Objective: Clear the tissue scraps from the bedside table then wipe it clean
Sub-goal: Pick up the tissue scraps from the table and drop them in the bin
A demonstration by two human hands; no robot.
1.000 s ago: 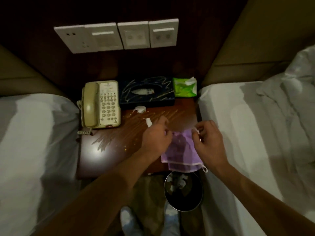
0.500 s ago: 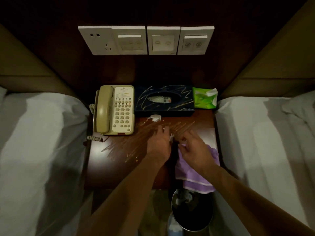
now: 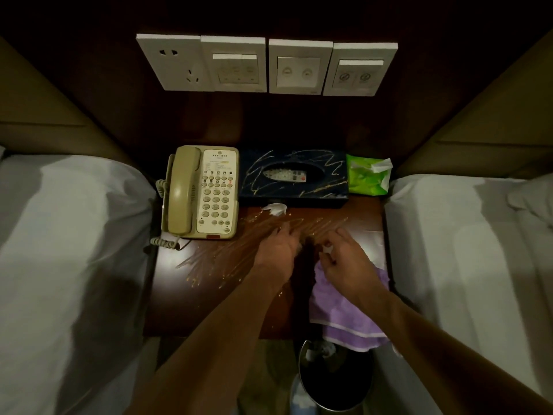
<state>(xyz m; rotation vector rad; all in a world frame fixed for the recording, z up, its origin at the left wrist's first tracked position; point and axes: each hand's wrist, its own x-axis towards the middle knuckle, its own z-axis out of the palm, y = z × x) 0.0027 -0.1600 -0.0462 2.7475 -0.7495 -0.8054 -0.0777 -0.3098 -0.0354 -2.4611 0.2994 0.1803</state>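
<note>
The dark wooden bedside table (image 3: pixel 185 295) is streaked and dotted with pale crumbs. One white tissue scrap (image 3: pixel 275 209) lies in front of the tissue box. My left hand (image 3: pixel 278 247) reaches over the streaks with its fingertips down on the wood; its palm hides whether it holds anything. Just to the right, my right hand (image 3: pixel 344 260) pinches a small white tissue scrap (image 3: pixel 327 250). Beneath that hand a purple cloth (image 3: pixel 344 316) lies on the table's front right and hangs over the edge.
A beige telephone (image 3: pixel 203 193), a dark blue tissue box (image 3: pixel 293 178) and a green tissue pack (image 3: pixel 368 175) line the back. A round bin (image 3: pixel 335 384) holding scraps stands below the front edge. White beds (image 3: pixel 74 250) flank both sides.
Both hands moved forward from above the purple cloth onto the streaked wood. The scrap that lay beside my left hand is gone from the table. The view shifted, bringing the wall panels closer to centre.
</note>
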